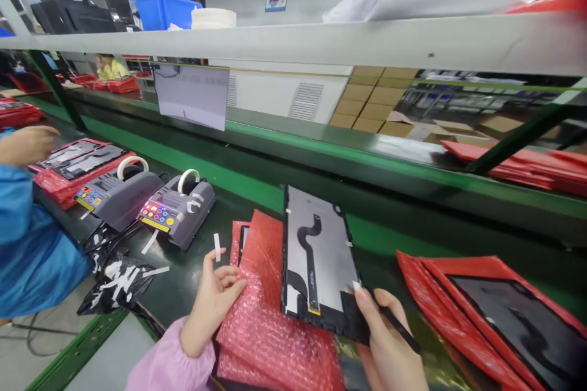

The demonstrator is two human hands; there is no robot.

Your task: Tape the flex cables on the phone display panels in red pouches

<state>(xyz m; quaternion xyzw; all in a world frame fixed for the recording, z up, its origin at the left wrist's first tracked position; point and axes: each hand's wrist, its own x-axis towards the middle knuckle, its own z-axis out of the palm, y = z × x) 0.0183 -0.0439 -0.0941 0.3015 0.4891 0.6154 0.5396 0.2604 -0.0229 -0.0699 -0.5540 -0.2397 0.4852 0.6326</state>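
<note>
My right hand (pixel 389 330) grips a display panel (pixel 328 244) by its lower right corner, tilted up, its grey back with a black ribbon cable facing me. A slim black tool (pixel 397 321), its kind unclear, lies across the same hand's fingers. My left hand (pixel 217 293) has its thumb and curled fingers at the left edge of a red bubble-wrap bag (pixel 279 311). A short strip of white tape (pixel 217 247) sticks to its raised index finger. The bag lies on the stack under the panel, which overlaps its right side.
Two grey tape dispensers (pixel 177 211) stand to the left, near a black bag (pixel 117 284) covered in tape scraps. A co-worker's blue sleeve (pixel 32 250) reaches in there. More panels (pixel 518 317) on red bags lie at right. A white shelf (pixel 293 43) crosses overhead.
</note>
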